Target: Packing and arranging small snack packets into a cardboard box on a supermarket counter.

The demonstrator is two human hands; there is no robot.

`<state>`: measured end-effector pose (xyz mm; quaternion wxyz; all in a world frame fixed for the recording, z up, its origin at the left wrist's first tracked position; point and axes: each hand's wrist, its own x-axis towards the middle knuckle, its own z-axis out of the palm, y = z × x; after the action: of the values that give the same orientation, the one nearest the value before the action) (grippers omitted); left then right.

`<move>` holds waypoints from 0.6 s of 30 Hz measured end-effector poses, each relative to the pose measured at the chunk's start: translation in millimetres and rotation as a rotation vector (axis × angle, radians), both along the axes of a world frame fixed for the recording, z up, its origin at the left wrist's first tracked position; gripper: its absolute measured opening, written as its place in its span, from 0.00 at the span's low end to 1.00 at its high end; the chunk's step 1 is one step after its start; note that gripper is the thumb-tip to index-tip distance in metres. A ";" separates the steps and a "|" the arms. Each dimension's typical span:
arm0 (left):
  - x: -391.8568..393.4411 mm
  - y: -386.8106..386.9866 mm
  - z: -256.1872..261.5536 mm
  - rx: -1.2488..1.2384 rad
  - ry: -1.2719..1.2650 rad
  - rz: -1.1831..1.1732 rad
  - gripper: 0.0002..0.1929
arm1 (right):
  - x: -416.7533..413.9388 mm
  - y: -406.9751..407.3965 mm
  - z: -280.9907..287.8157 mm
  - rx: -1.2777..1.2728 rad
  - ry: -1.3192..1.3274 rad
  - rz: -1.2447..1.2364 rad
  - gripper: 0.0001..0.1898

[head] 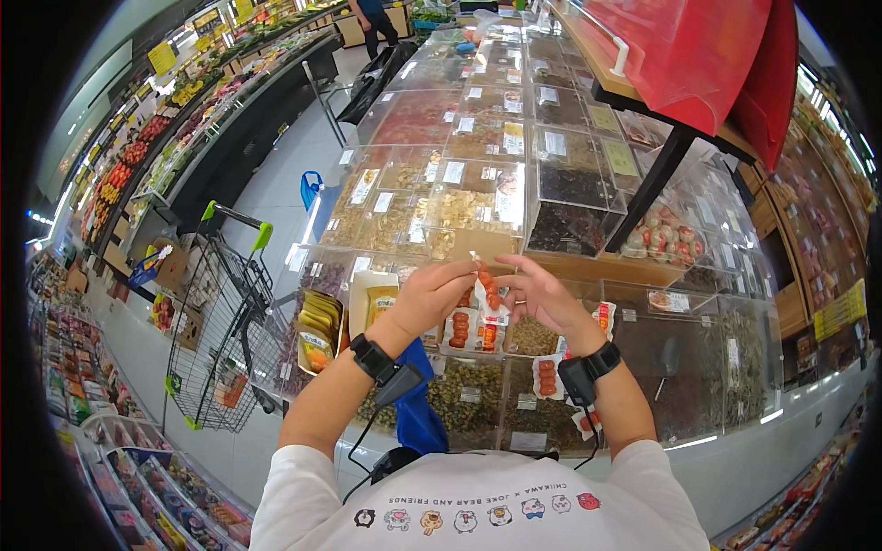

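My left hand (434,293) pinches the upper end of a clear vacuum pack of red sausages (489,288), holding it upright above the counter. Beside the pack, my right hand (544,299) has its fingers spread; whether a fingertip touches the plastic I cannot tell. Below lie more sausage packs (460,330) on the clear lids, next to a cardboard box (482,244). Another sausage pack (548,377) rests under my right wrist, and one with a red label (606,318) lies beyond it. Left of my left hand stand an open carton of yellow packets (320,317) and a white box (362,293).
Clear-lidded bins of dried goods (468,206) stretch ahead. A metal scoop (667,365) lies to the right. A black post (651,189) carries a shelf with a red panel (710,62). At left stands a shopping cart (213,344); a person (375,24) is farther off.
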<state>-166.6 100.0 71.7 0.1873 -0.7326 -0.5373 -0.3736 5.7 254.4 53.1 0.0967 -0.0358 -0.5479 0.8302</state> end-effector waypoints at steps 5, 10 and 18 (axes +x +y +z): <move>-12.7 -2.7 -16.0 -0.133 -0.010 -0.015 0.16 | -16.2 -10.9 -2.0 0.216 -0.219 -0.065 0.33; -31.9 4.1 -36.2 -0.295 0.196 0.108 0.14 | -43.5 -5.2 -47.5 0.155 -0.313 -0.106 0.23; -27.4 -0.3 -56.9 -0.419 0.336 0.241 0.08 | -78.7 1.3 -58.0 0.671 -0.599 -0.188 0.12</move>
<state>-194.0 99.6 14.8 0.1613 -0.7378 -0.6473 -0.1031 -73.0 255.6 -4.8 0.0152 -0.2905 -0.7847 0.5474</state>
